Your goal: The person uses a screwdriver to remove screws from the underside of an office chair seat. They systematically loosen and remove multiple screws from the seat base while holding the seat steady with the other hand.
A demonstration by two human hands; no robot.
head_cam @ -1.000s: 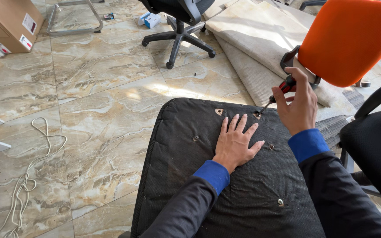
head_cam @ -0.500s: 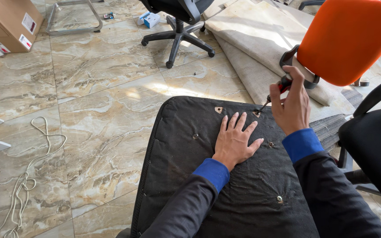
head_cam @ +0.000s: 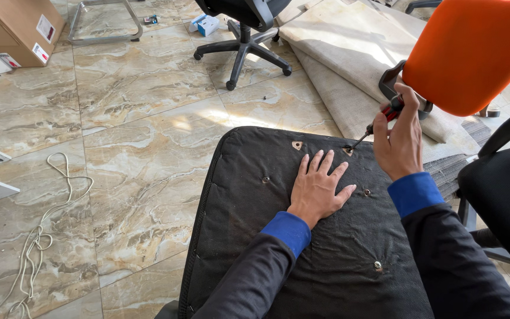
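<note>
Screwdriver (head_cam: 379,121) gripped in right hand (head_cam: 399,142), tip at seat cushion (head_cam: 255,236) far-edge hole; left hand (head_cam: 320,189) spread flat mid-cushion; fastening step likely underway, needing steady downward turning.

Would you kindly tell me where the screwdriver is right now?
Right of centre, in the right hand: the screwdriver tips into a hole on the black seat underside, beside the left hand.

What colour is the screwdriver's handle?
Red and black screwdriver handle, gripped in the right hand; head view.

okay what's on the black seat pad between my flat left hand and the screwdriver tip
Only bare black fabric. In the head view the left hand lies flat on the seat pad, and the screwdriver tip meets a hole just past its fingertips.
</note>
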